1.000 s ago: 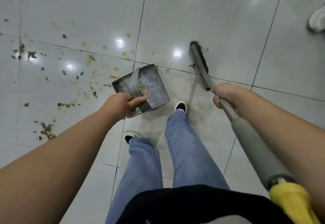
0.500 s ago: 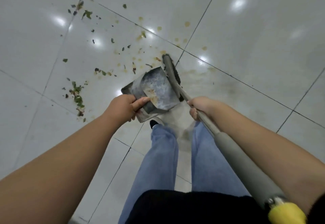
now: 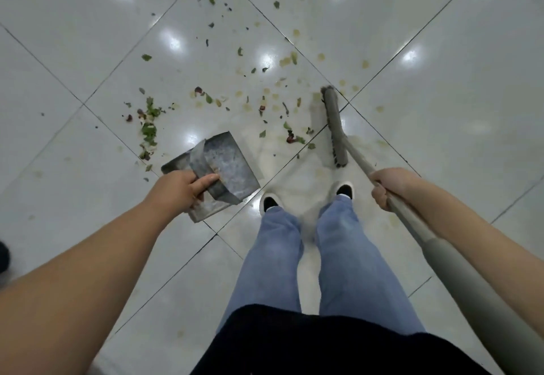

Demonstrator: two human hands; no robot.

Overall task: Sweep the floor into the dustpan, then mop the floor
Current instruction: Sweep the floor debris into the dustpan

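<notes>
Gripping a scuffed grey metal dustpan (image 3: 226, 165), left hand (image 3: 179, 190); right hand (image 3: 388, 186) clasping grey broom (image 3: 335, 130) handle

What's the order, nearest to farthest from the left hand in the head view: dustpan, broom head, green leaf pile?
1. Dustpan: gripped by the left hand at its handle.
2. Green leaf pile: on the tiles just beyond the hand, slightly to its left.
3. Broom head: far right, past both shoes, on the right hand's pole.
</notes>
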